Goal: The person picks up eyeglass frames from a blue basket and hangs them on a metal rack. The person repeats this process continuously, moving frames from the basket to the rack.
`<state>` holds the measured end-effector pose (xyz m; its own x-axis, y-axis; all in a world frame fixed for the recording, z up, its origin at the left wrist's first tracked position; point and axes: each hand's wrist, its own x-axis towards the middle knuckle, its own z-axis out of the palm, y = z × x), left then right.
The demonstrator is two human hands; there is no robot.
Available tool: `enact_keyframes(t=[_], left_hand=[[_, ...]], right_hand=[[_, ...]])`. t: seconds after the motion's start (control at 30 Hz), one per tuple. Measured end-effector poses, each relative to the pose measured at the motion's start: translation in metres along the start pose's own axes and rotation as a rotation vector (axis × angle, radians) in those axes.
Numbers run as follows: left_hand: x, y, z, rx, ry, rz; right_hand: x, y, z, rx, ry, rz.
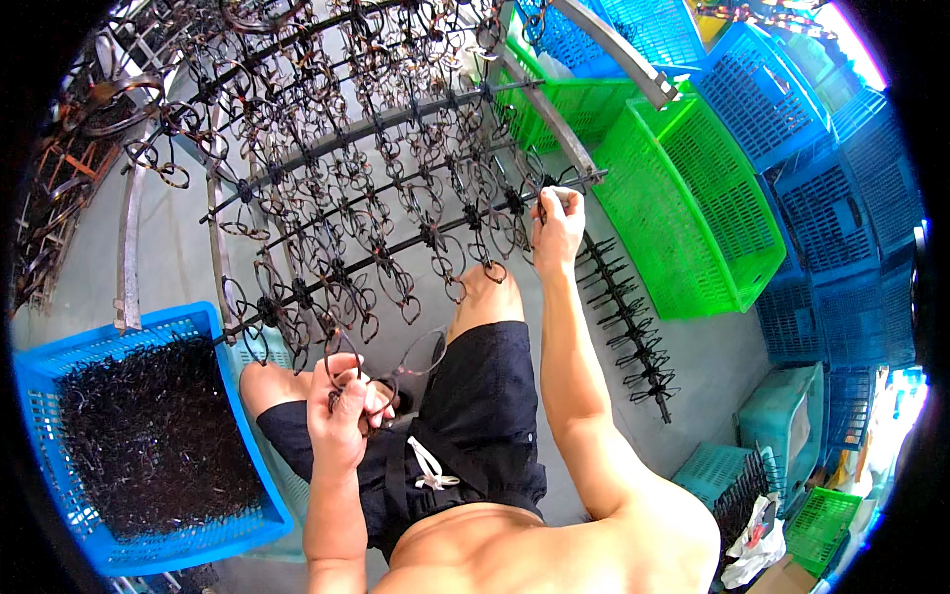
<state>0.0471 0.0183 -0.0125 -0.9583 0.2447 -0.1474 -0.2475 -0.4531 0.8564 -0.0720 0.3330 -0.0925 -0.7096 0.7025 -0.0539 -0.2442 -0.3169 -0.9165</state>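
My left hand (344, 408) is closed around several tortoiseshell ring-shaped pieces (421, 353) that look like eyeglass frames, held in front of my lap. The fingers cover part of them. My right hand (559, 226) reaches up to the right end of the nearest rack bar (381, 253), with thumb and fingers pinched there. Whatever lies between those fingertips is too small to make out. Similar dark brown rings (403, 280) hang in rows from the black clips along the bars, between my hands and beyond them.
A blue crate (213, 327) full of small black pieces stands at my left. To the right are a green crate (683, 233) and stacked blue crates (826, 213). A black bar with clips (625, 322) lies on the floor. Metal rack arms (618, 54) jut out at the top.
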Motion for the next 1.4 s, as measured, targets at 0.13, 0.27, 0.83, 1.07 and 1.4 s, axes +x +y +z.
enact_keyframes(t=[0.13,0.27,0.83,1.07,1.4], left_hand=[[0.014,0.006,0.022,0.013,0.027,-0.079],[0.026,0.001,0.035,-0.048,-0.033,-0.066],[0.03,-0.077,0.072,0.52,-0.094,0.251],[0.037,-0.045,0.043,0.348,0.289,0.49],[0.053,0.023,-0.146,0.828,0.804,0.581]], right_hand=[[-0.005,0.001,-0.005,-0.022,-0.047,-0.033],[0.003,0.004,-0.012,-0.106,-0.085,-0.053],[-0.186,-0.021,0.004,0.339,-0.232,0.271],[-0.047,-0.067,-0.042,0.164,0.024,-0.015],[0.035,-0.065,-0.048,-0.295,-0.106,0.07]])
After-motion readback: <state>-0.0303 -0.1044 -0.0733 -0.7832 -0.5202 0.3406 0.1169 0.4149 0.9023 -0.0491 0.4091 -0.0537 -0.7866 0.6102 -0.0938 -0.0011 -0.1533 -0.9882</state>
